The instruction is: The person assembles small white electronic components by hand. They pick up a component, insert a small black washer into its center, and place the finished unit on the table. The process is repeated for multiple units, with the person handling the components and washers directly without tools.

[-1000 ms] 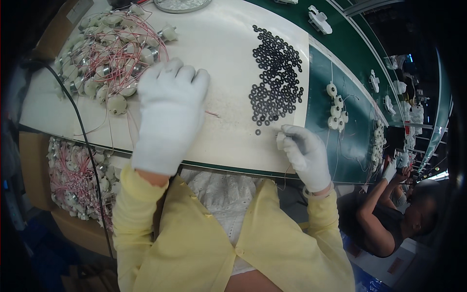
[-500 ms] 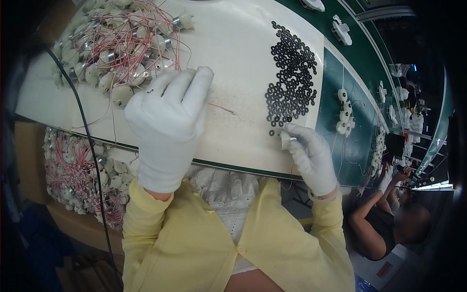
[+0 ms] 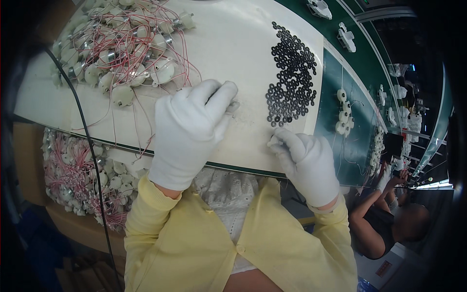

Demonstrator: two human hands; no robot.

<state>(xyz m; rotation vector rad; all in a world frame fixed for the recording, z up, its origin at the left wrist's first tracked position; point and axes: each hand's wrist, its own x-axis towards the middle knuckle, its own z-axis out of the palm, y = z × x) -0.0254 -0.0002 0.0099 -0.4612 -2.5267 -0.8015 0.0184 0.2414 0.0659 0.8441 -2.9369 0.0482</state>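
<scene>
1. Head view: shows, just on the near side of the black rings [image 3: 292, 75], the right hand [image 3: 309, 158] in a white glove. Has fingers bent, thumb and forefinger nearly meeting around a small pale bit; cannot tell whether that is a held part or glove tip.
2. Left of the black rings' near end, well apart from them, shows the left hand [image 3: 192, 124], also white-gloved. Has fingers curled and tips gathered toward the thumb; cannot tell what, if anything, is gripped, because of blur there.
3. Shows the black rings themselves spread in a long, loose cluster on the pale surface [image 3: 238, 29], many touching.
4. Farther left of the black rings, shows a tangled heap of wired parts [image 3: 116, 53], pale and rounded, some with shiny metal cylinders, with red wires [image 3: 189, 61] trailing out.
5. Far left of the black rings and nearer the body, shows a cardboard box [image 3: 29, 165] filled with similar pieces, crossed in front by a black cable [image 3: 71, 82].
6. Right of the black rings, shows a green panel [image 3: 323, 117] bearing round cream pieces [image 3: 343, 114] with dark centres.
7. Beyond the black rings, to the upper right, shows white moulded parts [image 3: 346, 38] on green.
8. Far right of the black rings and lower, shows a co-worker [image 3: 382, 233] with arms raised.
</scene>
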